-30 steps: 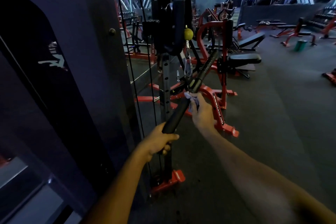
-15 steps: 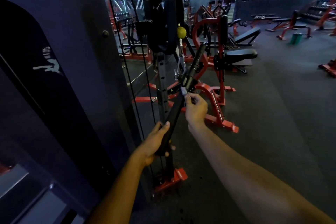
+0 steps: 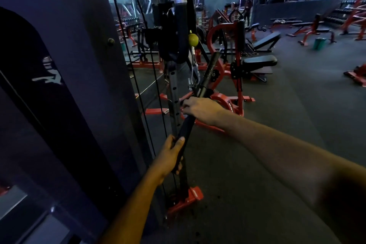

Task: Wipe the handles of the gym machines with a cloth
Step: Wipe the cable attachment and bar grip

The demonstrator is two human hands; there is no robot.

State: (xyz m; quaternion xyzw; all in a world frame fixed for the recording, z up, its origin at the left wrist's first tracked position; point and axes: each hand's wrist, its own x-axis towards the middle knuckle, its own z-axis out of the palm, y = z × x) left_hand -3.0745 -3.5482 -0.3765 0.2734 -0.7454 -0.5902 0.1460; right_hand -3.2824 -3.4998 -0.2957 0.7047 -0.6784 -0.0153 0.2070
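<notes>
Black rubber-gripped cable bar handle [image 3: 187,125] is clenched low by left hand [image 3: 170,156] and wrapped mid-length by right hand [image 3: 200,108], pale cloth [image 3: 183,110] barely showing under its fingers; risk: bar swings on its silver carabiner [image 3: 193,72], cloth slips off.

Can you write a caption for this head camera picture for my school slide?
Left hand grips the low end of a black cable-machine bar while the right hand holds it higher up.
</notes>
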